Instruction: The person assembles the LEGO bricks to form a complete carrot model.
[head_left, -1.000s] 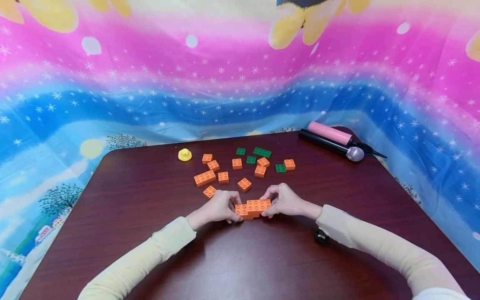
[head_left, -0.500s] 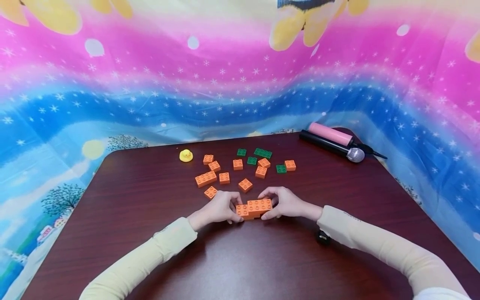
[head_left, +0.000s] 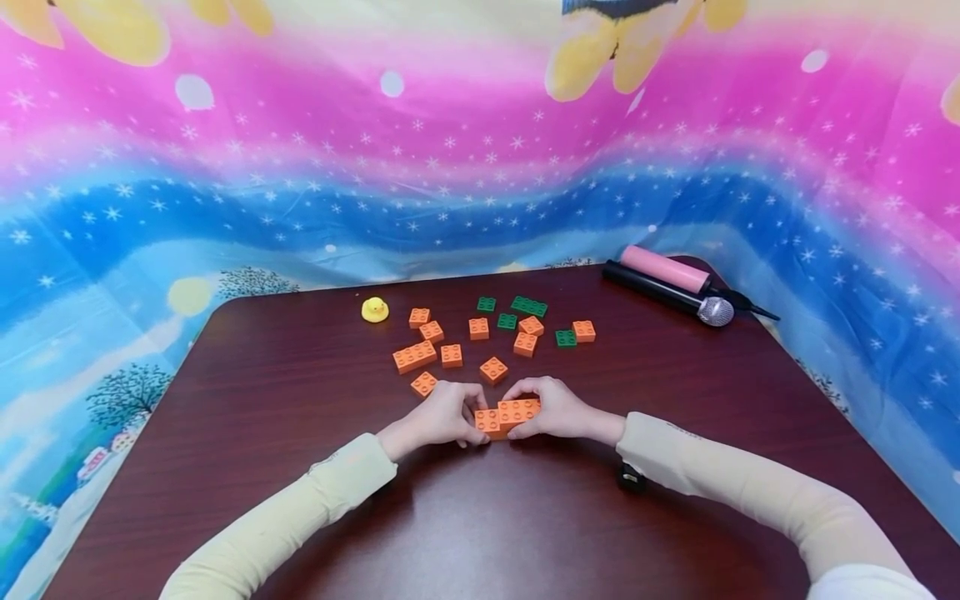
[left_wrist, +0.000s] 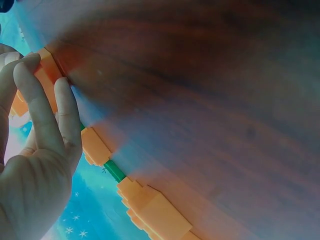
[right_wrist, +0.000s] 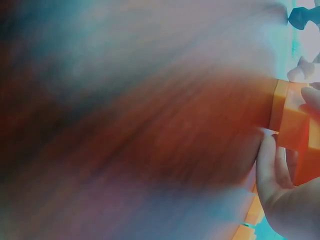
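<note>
Two orange building bricks, the lower one and the upper one, are joined in an offset stack near the table's middle. The upper brick sits to the right and leaves the lower brick's left studs bare. My left hand pinches the stack's left end between thumb and fingers. With thumb in front and fingers behind, my right hand grips the upper brick and hides its right end. In the right wrist view the orange stack shows above the right hand.
Beyond the hands lie several loose orange bricks and several green bricks. A yellow rubber duck stands at the back left. At the back right are a black microphone and a pink cylinder. A patterned cloth hangs behind the table.
My right hand has loosened at the stack's right end, slid left and taken hold of the upper brick further in. The left hand keeps its pinch. The loose bricks lie as before.
</note>
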